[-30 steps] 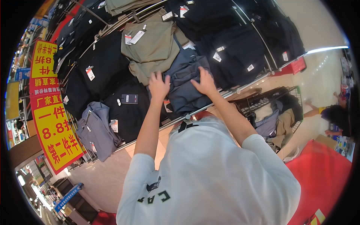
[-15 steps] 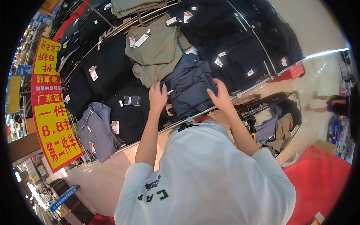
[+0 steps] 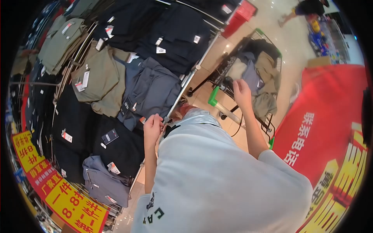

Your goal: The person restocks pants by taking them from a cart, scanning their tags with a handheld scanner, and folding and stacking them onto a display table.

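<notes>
My left hand point(image 3: 153, 126) is at the front rail of the clothes rack, with its fingers curled together and nothing visible in them. Just beyond it lie folded dark grey-blue trousers point(image 3: 153, 87), slightly rumpled, with a tag at one end. Olive trousers point(image 3: 105, 77) with white and red tags lie beside them. Held out to the right, my right hand point(image 3: 242, 94) is in the air by a shopping cart point(image 3: 279, 58), its fingers loosely bent and no item visible in it. Grey, tan and black garments point(image 3: 268, 68) fill the cart.
Black trousers point(image 3: 77, 134) and blue-grey trousers point(image 3: 105, 180) lie on the rack, behind its metal rail point(image 3: 194, 72). A yellow-red sign point(image 3: 58, 186) lines its left end. A red-covered stand point(image 3: 311, 105) is right of the cart. Another person point(image 3: 307, 8) is farther off.
Both hands have left the dark grey-blue trousers. My left hand drew back to the rail; my right hand swung out toward the cart. The view turned right, and the trousers now lie looser.
</notes>
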{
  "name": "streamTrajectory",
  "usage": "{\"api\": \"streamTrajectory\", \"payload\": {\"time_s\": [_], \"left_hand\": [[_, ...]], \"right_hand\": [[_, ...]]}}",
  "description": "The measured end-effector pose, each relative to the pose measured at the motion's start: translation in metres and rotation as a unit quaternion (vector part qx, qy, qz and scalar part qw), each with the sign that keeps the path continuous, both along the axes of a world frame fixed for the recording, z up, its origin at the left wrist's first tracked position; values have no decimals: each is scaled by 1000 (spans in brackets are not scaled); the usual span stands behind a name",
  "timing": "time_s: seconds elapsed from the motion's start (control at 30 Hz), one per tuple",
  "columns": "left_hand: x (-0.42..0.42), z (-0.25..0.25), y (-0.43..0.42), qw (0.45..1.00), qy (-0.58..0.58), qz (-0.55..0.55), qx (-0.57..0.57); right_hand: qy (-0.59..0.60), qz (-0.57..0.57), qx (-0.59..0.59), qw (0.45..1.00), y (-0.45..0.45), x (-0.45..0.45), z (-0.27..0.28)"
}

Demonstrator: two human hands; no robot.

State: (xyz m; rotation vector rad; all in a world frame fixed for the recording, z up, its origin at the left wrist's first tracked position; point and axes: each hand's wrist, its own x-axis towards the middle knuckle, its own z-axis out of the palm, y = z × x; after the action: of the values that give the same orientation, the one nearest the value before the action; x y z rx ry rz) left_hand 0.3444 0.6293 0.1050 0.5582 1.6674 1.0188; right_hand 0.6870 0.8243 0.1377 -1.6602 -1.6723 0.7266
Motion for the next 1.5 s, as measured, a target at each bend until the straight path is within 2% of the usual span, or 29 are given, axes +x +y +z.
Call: {"api": "streamTrajectory", "payload": {"time_s": [0.07, 0.1, 0.17, 0.2, 0.23, 0.3, 0.37, 0.47, 0.53, 0.57, 0.63, 0.67, 0.77, 0.83, 0.93, 1.13, 1.2, 1.43, 1.5], "left_hand": [[-1, -6, 0, 1000, -14, -13, 5], [-4, -9, -1, 1000, -25, -14, 11], [-14, -12, -1, 1000, 26, -16, 7], [-18, -7, -2, 1000, 28, -4, -13], [-21, -2, -3, 999, 30, 9, -33], [-24, -3, -9, 998, 52, 6, -24], [-21, -4, -13, 997, 54, 32, -45], [-6, -7, -16, 995, 72, 40, -50], [9, -11, -15, 994, 66, 65, -51], [18, -12, -15, 994, 66, 68, -54], [36, -14, -12, 993, 53, 90, -51], [44, -16, -11, 993, 54, 93, -55], [65, -16, -9, 992, 63, 89, -69], [76, -9, -7, 986, 113, 66, -100], [84, -9, -14, 982, 127, 69, -121], [98, 0, -20, 974, 143, 74, -159], [102, -1, -20, 973, 150, 71, -159], [109, -15, -3, 978, 133, 26, -156], [112, -17, 4, 977, 143, 4, -157]], "right_hand": [[-70, 12, -20, 997, -25, 26, -16], [-73, 7, -20, 997, -36, 35, -26], [-1, -22, -32, 999, -50, 45, -36], [-29, -44, -21, 998, -50, 52, -27], [-27, -45, -22, 998, -46, 66, -27], [79, -89, -25, 993, -19, 105, -27], [36, -101, -39, 993, 6, 131, -12], [4, -93, -57, 994, 60, 238, -69], [-173, -183, -180, 951, 91, 311, -105], [-173, -180, -183, 951, 96, 332, -103], [-305, -167, -214, 913, 106, 363, -98], [-305, -162, -217, 913, 115, 373, -99], [-312, -126, -273, 901, 148, 386, -111], [-338, -87, -180, 920, 171, 367, -117], [-372, -68, -206, 903, 202, 342, -131], [-345, -87, -200, 913, 234, 328, -168], [-358, -93, -156, 916, 233, 337, -171], [-361, -85, -215, 904, 208, 386, -165], [-349, -121, -197, 908, 177, 381, -150]]}}
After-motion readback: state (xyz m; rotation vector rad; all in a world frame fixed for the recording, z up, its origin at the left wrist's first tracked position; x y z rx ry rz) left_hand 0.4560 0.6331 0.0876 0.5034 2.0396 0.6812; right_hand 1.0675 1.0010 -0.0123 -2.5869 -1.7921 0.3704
